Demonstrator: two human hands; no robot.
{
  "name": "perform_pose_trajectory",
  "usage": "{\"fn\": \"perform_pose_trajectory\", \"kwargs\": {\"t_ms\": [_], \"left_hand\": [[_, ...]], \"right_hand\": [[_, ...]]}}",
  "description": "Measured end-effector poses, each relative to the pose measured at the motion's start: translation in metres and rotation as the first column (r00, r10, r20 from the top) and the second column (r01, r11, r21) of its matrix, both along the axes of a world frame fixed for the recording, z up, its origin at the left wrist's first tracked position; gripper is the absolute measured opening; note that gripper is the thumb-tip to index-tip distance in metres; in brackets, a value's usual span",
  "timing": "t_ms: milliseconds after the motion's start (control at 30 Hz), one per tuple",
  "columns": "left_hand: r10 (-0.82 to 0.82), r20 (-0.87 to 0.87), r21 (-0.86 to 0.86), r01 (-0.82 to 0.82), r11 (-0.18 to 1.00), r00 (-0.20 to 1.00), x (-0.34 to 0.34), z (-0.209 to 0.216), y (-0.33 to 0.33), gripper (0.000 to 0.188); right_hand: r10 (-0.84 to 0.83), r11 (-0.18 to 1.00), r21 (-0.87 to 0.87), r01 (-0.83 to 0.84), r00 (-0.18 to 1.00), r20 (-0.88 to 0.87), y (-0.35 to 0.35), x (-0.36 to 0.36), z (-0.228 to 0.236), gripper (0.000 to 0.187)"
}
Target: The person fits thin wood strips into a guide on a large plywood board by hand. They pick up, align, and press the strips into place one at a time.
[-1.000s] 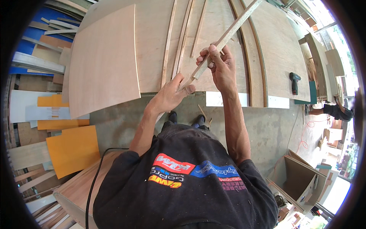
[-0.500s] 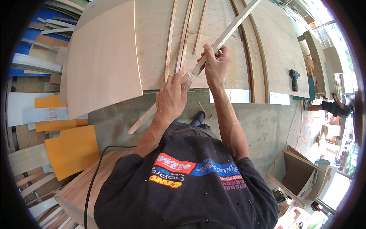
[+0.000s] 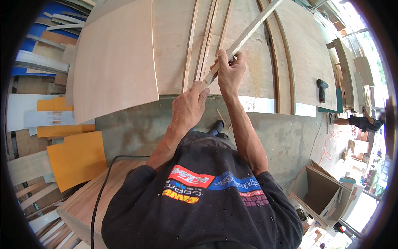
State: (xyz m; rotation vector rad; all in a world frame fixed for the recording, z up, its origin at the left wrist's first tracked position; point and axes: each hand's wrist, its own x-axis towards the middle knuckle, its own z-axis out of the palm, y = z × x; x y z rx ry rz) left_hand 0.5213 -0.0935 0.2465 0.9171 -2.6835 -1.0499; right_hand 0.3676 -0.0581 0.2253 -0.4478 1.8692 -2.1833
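A long, pale wooden strip (image 3: 253,30) slants from the far right down toward me, above the plywood-topped bench (image 3: 174,45). My right hand (image 3: 231,74) is closed round it, thumb lying along the top. At its near end, my left hand (image 3: 190,106) is closed, with fingertips against the wood; the strip's tip is partly hidden there. Beyond my hands, several thin wooden strips (image 3: 190,45) lie lengthwise on the bench. Two darker strips (image 3: 286,66) run along it to the right of my right hand.
A large plywood sheet (image 3: 114,54) overhangs the bench's left front. A dark cordless power tool (image 3: 321,89) lies at the right. Yellow panels (image 3: 78,159) and a wooden cabinet with a black cable (image 3: 99,191) stand left of me. Another person (image 3: 367,121) is far right.
The separate piece that stuck out to the lower left from my left hand no longer shows. The long strip's near end now meets my left fingers, where a gap was visible.
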Motion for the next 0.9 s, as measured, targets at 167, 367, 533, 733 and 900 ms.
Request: {"fn": "perform_pose_trajectory", "kwargs": {"t_ms": [167,367,533,733,900], "left_hand": [[-0.015,-0.026,0.032,0.015,0.999,1.000,0.001,-0.003,-0.001,0.035],[0.006,-0.068,0.076,0.000,0.997,0.998,0.002,-0.006,-0.004,0.036],[0.054,-0.104,0.131,-0.040,0.991,0.993,-0.001,-0.009,-0.004,0.040],[0.075,-0.169,0.159,-0.048,0.986,0.983,-0.002,-0.010,-0.010,0.045],[0.043,-0.169,0.146,-0.018,0.989,0.985,-0.003,-0.009,-0.018,0.044]], "right_hand": [[0.061,0.993,-0.099,-0.060,0.998,0.011,-0.001,0.001,-0.012,0.022],[0.079,0.991,-0.109,-0.076,0.997,0.022,-0.004,0.006,-0.011,0.023],[0.105,0.990,-0.100,-0.104,0.994,0.007,-0.006,0.002,-0.013,0.024],[0.115,0.988,-0.100,-0.115,0.993,-0.001,-0.006,-0.001,-0.008,0.023],[0.096,0.990,-0.101,-0.098,0.995,-0.034,-0.009,-0.003,-0.012,0.023]]}}
